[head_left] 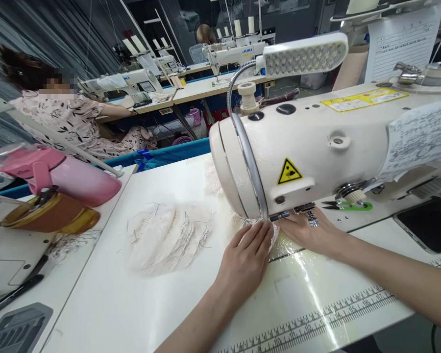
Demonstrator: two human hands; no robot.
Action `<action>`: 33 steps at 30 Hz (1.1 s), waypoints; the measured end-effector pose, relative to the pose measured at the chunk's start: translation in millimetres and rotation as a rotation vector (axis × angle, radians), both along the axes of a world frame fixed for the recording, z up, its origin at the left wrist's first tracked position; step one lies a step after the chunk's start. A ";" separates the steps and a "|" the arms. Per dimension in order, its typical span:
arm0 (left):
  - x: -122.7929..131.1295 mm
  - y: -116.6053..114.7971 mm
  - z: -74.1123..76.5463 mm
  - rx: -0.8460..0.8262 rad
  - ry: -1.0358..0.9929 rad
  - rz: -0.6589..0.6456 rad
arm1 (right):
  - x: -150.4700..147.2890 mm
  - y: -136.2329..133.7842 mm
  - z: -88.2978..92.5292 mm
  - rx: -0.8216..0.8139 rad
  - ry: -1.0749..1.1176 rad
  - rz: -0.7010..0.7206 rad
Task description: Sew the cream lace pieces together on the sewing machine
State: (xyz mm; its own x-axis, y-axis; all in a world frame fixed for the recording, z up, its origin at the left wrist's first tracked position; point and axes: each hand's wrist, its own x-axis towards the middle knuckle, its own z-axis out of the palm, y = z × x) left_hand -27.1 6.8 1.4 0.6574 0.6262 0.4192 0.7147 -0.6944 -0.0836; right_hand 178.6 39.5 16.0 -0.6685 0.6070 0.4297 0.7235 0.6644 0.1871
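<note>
A white sewing machine (301, 147) fills the right side, its head over a small piece of pale lace fabric (274, 238). My left hand (248, 252) lies on that lace, fingers stretched out side by side and flat, the tips close to the machine's needle area. My right hand (312, 233) reaches in from the other side, beneath the machine head; its fingers are partly hidden by metal parts, so their grip cannot be made out. Left of my hands, a stack of pale fabric pieces (171, 238) with loose threads lies on the white table.
Green thread snips (349, 206) and a black phone (428, 223) lie at right. A printed ruler (308, 326) runs along the front edge. At left are a pink tumbler (77, 176) and an amber container (51, 213). A person (66, 117) sits at another machine.
</note>
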 end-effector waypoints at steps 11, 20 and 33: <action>-12.2 5.9 5.7 -0.026 0.035 -0.048 | -4.6 0.9 -18.3 0.101 0.068 0.115; -16.4 12.5 8.1 0.011 0.072 -0.056 | -13.2 -2.5 -20.9 0.040 0.138 0.274; -13.3 11.0 12.0 -0.008 0.059 -0.024 | -11.3 -2.7 -19.1 0.027 0.185 0.305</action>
